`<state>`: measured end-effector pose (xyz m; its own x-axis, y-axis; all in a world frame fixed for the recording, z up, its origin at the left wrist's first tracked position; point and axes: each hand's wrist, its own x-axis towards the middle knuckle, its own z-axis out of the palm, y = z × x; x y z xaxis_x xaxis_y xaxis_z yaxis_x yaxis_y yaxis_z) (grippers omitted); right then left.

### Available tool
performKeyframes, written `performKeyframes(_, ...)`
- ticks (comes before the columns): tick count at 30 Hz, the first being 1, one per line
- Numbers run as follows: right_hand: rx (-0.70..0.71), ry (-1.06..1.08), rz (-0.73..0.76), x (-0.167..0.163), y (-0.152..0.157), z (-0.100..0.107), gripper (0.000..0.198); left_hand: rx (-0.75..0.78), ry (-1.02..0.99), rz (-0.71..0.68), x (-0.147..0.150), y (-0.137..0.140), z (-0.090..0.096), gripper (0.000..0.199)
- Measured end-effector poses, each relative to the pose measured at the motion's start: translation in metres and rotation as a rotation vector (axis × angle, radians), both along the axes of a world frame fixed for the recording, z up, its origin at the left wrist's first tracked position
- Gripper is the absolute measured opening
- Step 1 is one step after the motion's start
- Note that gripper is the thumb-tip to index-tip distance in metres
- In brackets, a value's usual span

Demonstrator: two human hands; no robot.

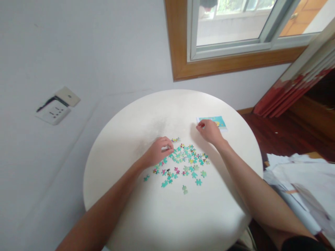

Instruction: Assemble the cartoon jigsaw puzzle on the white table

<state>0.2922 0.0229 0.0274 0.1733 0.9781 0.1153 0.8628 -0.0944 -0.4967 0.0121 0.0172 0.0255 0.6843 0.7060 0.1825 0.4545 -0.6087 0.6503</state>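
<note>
Loose jigsaw puzzle pieces (180,156), mostly turquoise and pale green with some pink and yellow, lie in a spread on the white round table (167,216). At the pile's upper left edge is my left hand (159,152), its fingers curled and the tips close to the thumb beside the pieces. Whatever it may pinch is too small to make out. My right hand (209,131) is over a turquoise picture card (220,122) and partly covers it. Its thumb and fingertips come together left of the card; I cannot see whether a piece is between them.
A few single pieces lie apart near the front, such as a pale green puzzle piece (185,189). A wall with a socket (54,111) borders the table's left, and a window (230,31) stands behind. Papers (300,177) are stacked at the right, below a red-and-white curtain (285,87).
</note>
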Motion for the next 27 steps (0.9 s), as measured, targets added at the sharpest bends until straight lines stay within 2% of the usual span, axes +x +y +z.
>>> performKeyframes(2, 0.003, 0.005, -0.005, 0.001, 0.001, 0.0, 0.019, -0.044, 0.036, 0.104, -0.011, 0.007, 0.006, 0.016)
performKeyframes(5, -0.001, 0.01, -0.013, 0.002, 0.001, 0.001, 0.018, -0.149, 0.168, 0.334, -0.03, 0.016, 0.01, 0.024)
performKeyframes(6, -0.005, 0.011, -0.014, 0.002, 0.001, 0.002, 0.018, -0.2, 0.207, 0.361, -0.035, 0.018, 0.011, 0.026)
performKeyframes(9, -0.025, 0.012, -0.022, 0.0, 0.0, 0.003, 0.018, -0.267, 0.257, 0.381, -0.043, 0.021, 0.009, 0.03)
performKeyframes(17, -0.05, 0.014, -0.02, -0.003, -0.003, 0.009, 0.017, -0.178, 0.342, 0.472, -0.039, 0.021, 0.005, 0.025)
performKeyframes(24, -0.039, 0.012, -0.019, -0.003, -0.002, 0.006, 0.016, -0.153, 0.296, 0.49, -0.04, 0.022, 0.005, 0.024)
performKeyframes(27, -0.033, 0.019, -0.011, -0.001, -0.001, 0.004, 0.015, -0.09, 0.269, 0.567, -0.037, 0.025, 0.002, 0.027)
